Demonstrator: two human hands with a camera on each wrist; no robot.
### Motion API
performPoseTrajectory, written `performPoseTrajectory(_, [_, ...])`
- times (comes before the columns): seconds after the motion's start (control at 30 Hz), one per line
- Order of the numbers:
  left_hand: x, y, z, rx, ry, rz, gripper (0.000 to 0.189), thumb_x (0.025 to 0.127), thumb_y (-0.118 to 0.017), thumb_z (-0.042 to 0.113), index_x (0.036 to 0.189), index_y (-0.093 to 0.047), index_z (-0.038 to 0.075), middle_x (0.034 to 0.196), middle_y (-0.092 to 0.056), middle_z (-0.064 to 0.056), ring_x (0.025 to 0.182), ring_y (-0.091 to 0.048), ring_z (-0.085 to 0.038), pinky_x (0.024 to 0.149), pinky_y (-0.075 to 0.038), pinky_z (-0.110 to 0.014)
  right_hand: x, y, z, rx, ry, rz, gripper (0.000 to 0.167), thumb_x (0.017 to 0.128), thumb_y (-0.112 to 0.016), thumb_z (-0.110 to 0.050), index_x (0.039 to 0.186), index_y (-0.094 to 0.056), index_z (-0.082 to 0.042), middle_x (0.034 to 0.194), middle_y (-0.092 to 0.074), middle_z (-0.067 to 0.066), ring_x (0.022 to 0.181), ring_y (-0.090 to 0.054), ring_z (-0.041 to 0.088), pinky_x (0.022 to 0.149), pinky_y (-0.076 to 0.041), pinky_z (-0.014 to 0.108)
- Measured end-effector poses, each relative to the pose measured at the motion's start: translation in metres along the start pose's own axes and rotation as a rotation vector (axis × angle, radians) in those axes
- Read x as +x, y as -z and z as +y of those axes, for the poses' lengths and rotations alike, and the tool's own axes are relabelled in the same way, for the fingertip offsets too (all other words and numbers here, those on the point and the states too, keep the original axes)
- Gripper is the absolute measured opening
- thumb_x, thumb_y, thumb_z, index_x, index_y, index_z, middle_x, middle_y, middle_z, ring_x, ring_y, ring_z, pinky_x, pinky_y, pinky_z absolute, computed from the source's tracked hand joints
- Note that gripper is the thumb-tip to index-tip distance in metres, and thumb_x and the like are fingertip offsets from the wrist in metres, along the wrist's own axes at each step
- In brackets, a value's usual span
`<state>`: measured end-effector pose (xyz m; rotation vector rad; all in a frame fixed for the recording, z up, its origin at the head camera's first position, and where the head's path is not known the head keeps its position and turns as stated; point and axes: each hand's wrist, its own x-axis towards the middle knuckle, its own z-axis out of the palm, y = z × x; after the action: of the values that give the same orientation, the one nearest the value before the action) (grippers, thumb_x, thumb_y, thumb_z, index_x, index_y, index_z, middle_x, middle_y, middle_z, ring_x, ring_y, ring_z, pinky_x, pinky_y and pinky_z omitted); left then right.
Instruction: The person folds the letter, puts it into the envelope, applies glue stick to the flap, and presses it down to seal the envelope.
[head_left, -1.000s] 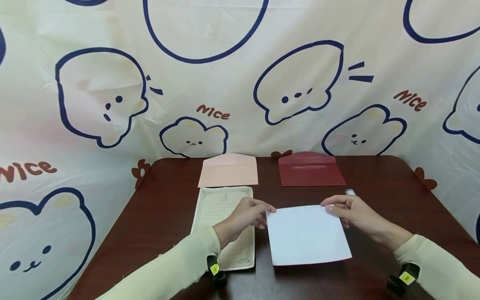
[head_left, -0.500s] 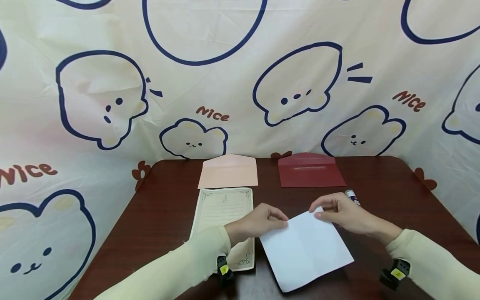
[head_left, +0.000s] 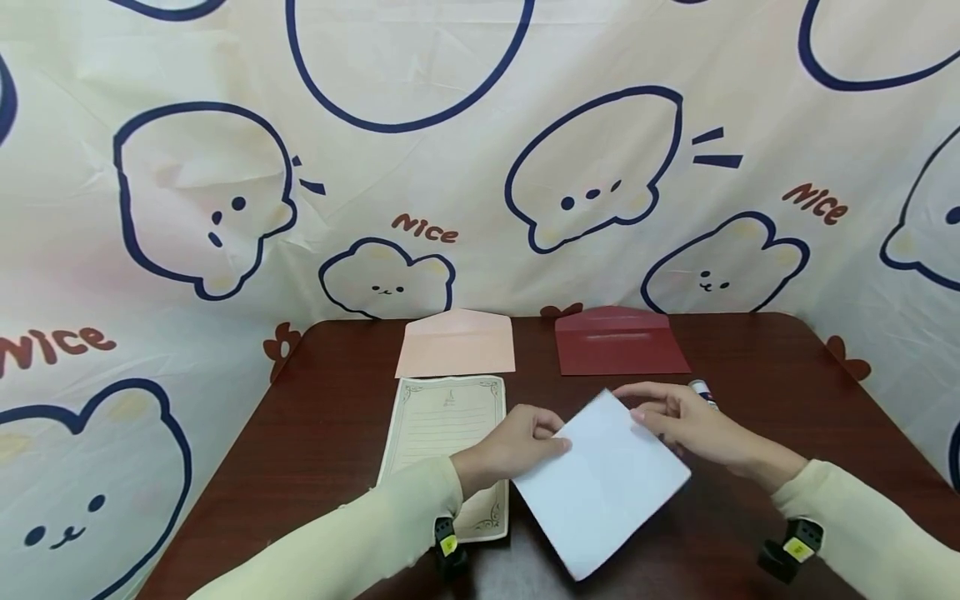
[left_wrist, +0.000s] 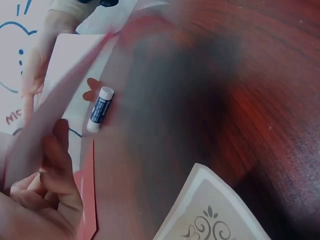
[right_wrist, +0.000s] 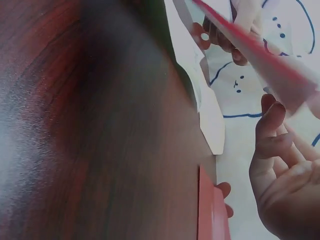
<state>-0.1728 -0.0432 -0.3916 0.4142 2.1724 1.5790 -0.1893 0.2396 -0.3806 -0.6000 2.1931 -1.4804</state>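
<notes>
white paper [head_left: 603,492] seems light, creasable and best edge-held: left hand [head_left: 517,443] pinches it, whether right hand [head_left: 686,423] does is unclear.

White paper [head_left: 603,483] fills the space between left hand [head_left: 513,446] and right hand [head_left: 686,425]; a glue stick [head_left: 702,392] obstructs just beyond the right. Between pink envelope [head_left: 456,352] and red envelope [head_left: 622,354], hands could pass.

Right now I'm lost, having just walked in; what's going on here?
A person's left hand pinches a white sheet, slanted cornerwise over the table. The right hand is at its upper right edge; whether it grips is unclear. A pink envelope and a red envelope lie at the far side, a lined sheet nearer, and a small tube beyond the right hand.
</notes>
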Motion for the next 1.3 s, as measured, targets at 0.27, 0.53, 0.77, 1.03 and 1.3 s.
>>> performPoseTrajectory(0.27, [-0.003,0.006,0.001,-0.086,0.053,0.072,0.018,0.1,-0.058,0.01,0.115,-0.06,0.001,0.092,-0.077,-0.017,0.065,-0.068,-0.012,0.059,-0.053,-0.026,-0.009,0.003,0.008,0.105,-0.05,0.048,0.048,0.111,-0.035,-0.037,0.141,-0.045,-0.002,0.101,-0.071,0.001,0.076,-0.062,0.015,0.059,-0.051,0.026])
performPoseTrajectory(0.53, [-0.005,0.003,0.001,-0.137,0.073,0.124,0.017,0.101,-0.056,0.011,0.115,-0.059,0.002,0.091,-0.077,-0.013,0.069,-0.067,-0.011,0.061,-0.05,-0.025,-0.013,-0.01,0.021,0.03,-0.082,0.021,0.039,0.108,-0.048,-0.03,0.123,-0.054,0.006,0.079,-0.068,0.004,0.066,-0.06,0.015,0.058,-0.052,0.026])
performPoseTrajectory(0.77, [-0.009,-0.002,0.002,-0.169,0.055,0.139,0.019,0.102,-0.055,0.012,0.118,-0.057,0.003,0.092,-0.077,-0.014,0.07,-0.067,-0.011,0.06,-0.05,-0.029,-0.015,-0.019,0.022,0.062,-0.003,0.014,0.036,0.108,-0.048,-0.024,0.12,-0.058,0.009,0.07,-0.064,-0.002,0.055,-0.05,0.009,0.053,-0.048,0.027])
performPoseTrajectory(1.03, [-0.011,-0.002,0.001,-0.326,0.015,0.077,0.019,0.103,-0.048,0.007,0.121,-0.052,0.002,0.087,-0.074,-0.009,0.066,-0.062,-0.01,0.055,-0.046,-0.023,-0.014,-0.02,0.023,0.3,-0.043,-0.018,0.031,0.109,-0.046,-0.023,0.128,-0.057,0.0,0.093,-0.072,-0.008,0.07,-0.056,0.003,0.06,-0.045,0.019])
performPoseTrajectory(1.3, [-0.01,0.002,0.001,-0.432,0.036,0.018,0.028,0.1,-0.047,0.003,0.127,-0.053,-0.003,0.084,-0.064,0.003,0.062,-0.053,-0.008,0.056,-0.043,-0.021,-0.011,-0.017,0.022,0.478,-0.025,-0.096,0.027,0.11,-0.041,-0.019,0.114,-0.067,-0.019,0.096,-0.073,-0.011,0.078,-0.062,0.0,0.066,-0.049,0.018])
